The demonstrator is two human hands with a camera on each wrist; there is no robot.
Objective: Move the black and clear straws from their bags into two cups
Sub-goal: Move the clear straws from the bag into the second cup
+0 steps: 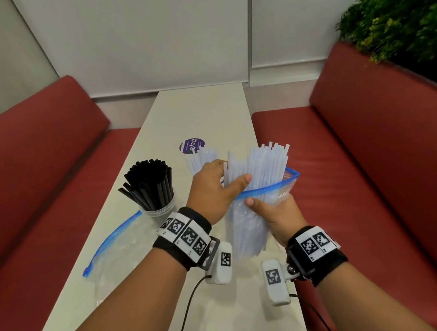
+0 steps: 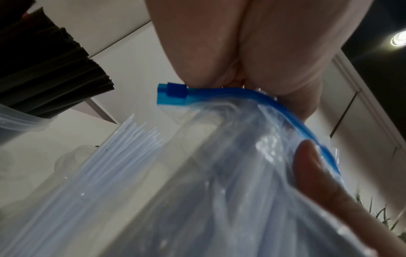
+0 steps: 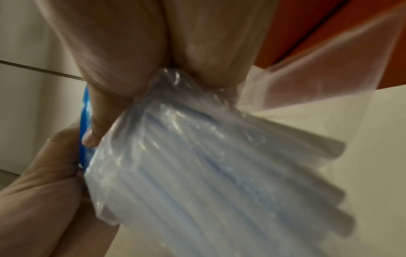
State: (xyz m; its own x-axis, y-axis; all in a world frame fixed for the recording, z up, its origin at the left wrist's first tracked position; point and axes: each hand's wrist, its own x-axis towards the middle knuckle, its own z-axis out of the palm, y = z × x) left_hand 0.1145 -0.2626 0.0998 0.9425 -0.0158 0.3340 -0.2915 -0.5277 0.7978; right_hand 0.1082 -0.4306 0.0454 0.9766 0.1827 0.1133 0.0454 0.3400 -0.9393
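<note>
A clear zip bag (image 1: pixel 247 226) with a blue seal is held upright over the table's right side. Clear straws (image 1: pixel 268 166) stick out of its mouth. My right hand (image 1: pixel 272 213) grips the bag (image 3: pixel 197 165) and the straws inside it around the middle. My left hand (image 1: pixel 214 189) holds a bunch of those straws at the bag's mouth, thumb in front. Behind my left hand more clear straws (image 1: pixel 202 159) stand where a second cup is hidden; in the left wrist view these straws (image 2: pixel 105 167) show beside the bag (image 2: pixel 241 173). Black straws (image 1: pixel 148 185) fill a clear cup (image 1: pixel 160 211) at the left.
An empty zip bag (image 1: pixel 113 245) with a blue seal lies flat at the table's left edge. A purple round sticker (image 1: pixel 192 146) sits mid-table. Red bench seats (image 1: pixel 360 178) flank the white table (image 1: pixel 201 108). A green plant (image 1: pixel 405 11) stands at the upper right.
</note>
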